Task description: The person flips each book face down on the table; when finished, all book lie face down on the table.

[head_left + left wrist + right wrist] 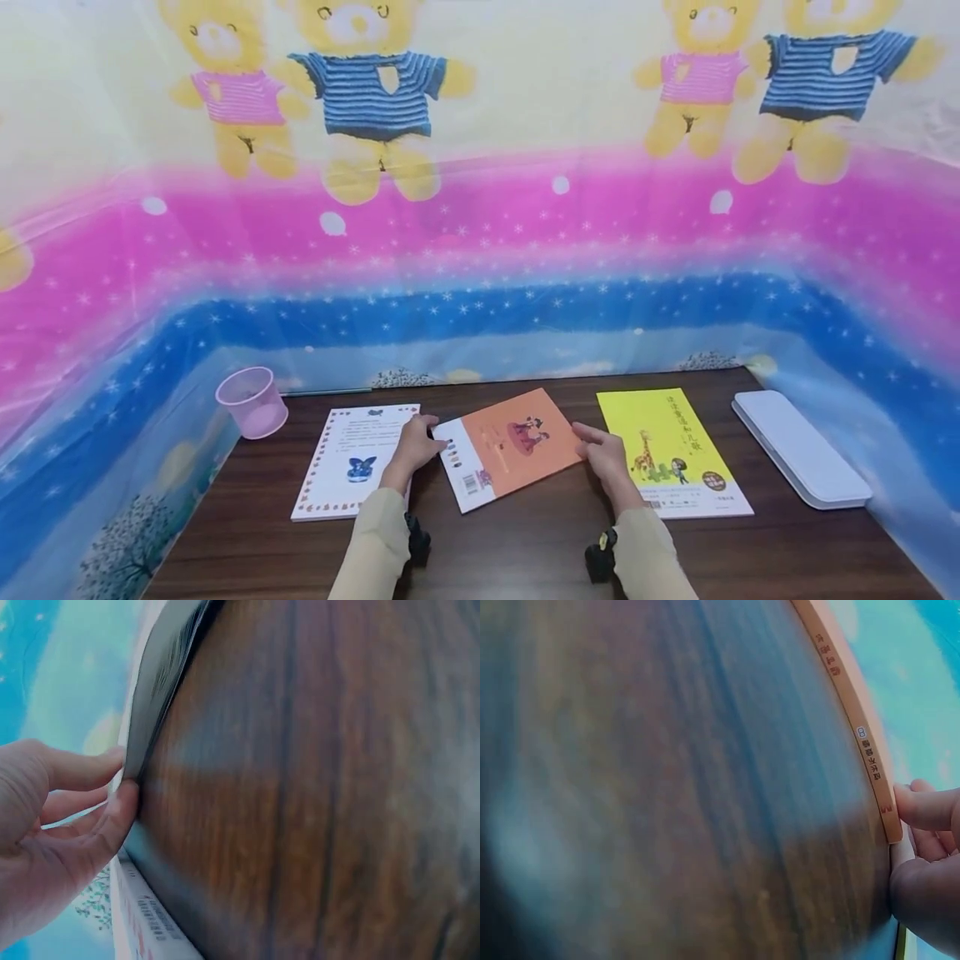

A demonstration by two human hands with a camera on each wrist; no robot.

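Note:
An orange book with a white strip (519,448) is tilted at an angle near the middle of the table, between both hands. My left hand (415,450) pinches its left end between thumb and fingers; the left wrist view shows the fingertips (124,799) at the page edges. At the other end my right hand (606,460) grips the corner, and the book's printed orange spine (861,735) shows in the right wrist view. The left hand overlaps a white book with a blue picture (358,458). A yellow book (671,442) lies beside the right hand.
A pink mesh cup (252,403) stands at the back left of the dark wooden table (525,550). A white case (801,448) lies at the right. Printed cloth (480,225) with bears surrounds the back and sides.

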